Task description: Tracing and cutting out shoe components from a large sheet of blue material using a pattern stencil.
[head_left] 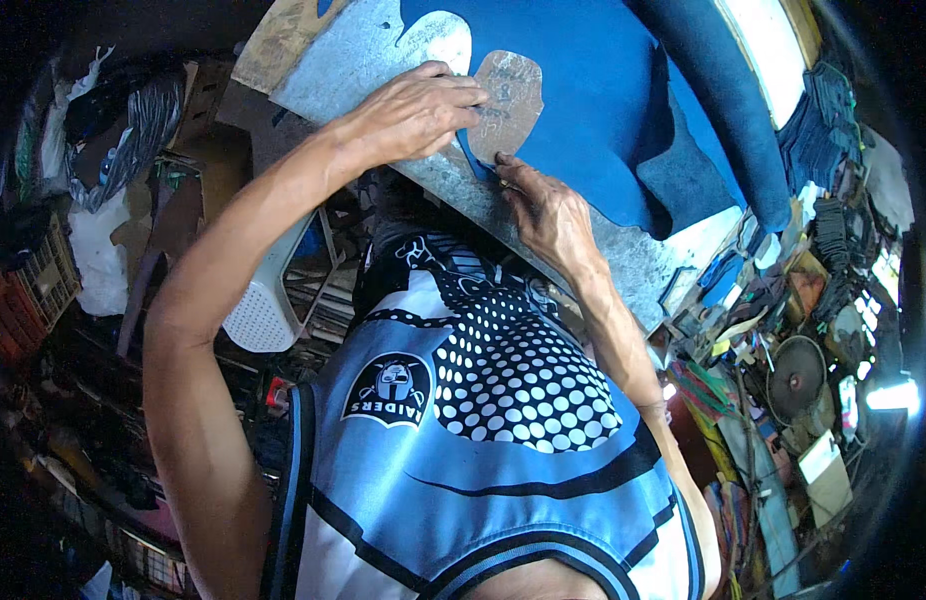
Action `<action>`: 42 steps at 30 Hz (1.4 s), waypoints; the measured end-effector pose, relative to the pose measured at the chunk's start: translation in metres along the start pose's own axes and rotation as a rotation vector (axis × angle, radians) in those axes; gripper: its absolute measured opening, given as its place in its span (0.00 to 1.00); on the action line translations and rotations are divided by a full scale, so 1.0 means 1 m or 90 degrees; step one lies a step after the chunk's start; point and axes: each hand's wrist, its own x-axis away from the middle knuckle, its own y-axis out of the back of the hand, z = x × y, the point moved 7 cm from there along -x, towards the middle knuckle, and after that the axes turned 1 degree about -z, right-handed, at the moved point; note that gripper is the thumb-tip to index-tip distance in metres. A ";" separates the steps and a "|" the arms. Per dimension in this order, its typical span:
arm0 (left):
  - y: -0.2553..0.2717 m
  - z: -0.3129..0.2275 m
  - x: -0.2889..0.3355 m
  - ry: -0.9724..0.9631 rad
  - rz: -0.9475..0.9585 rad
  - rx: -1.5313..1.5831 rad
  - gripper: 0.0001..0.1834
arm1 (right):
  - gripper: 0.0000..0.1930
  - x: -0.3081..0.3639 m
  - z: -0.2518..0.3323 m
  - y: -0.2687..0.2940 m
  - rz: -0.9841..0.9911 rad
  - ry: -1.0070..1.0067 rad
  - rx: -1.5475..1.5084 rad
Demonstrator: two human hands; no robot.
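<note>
Steadying, seemingly, a brown rounded template (pixel 513 98) on flat blue sheeting (pixel 598 95) near the grey tabletop's (pixel 628 262) edge, left hand (pixel 411 114) half-curled, right hand (pixel 555 215) pinched, hold unclear; firm pressure likely needed next.

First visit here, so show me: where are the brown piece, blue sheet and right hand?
Brown piece (pixel 513 97): head view, middle of its face.
Blue sheet (pixel 595 115): head view, its flat part.
Right hand (pixel 555 217): head view, back of hand.
</note>
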 end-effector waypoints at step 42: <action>-0.009 -0.038 -0.023 0.223 -0.035 -0.057 0.09 | 0.15 -0.053 -0.027 0.035 0.282 0.215 0.220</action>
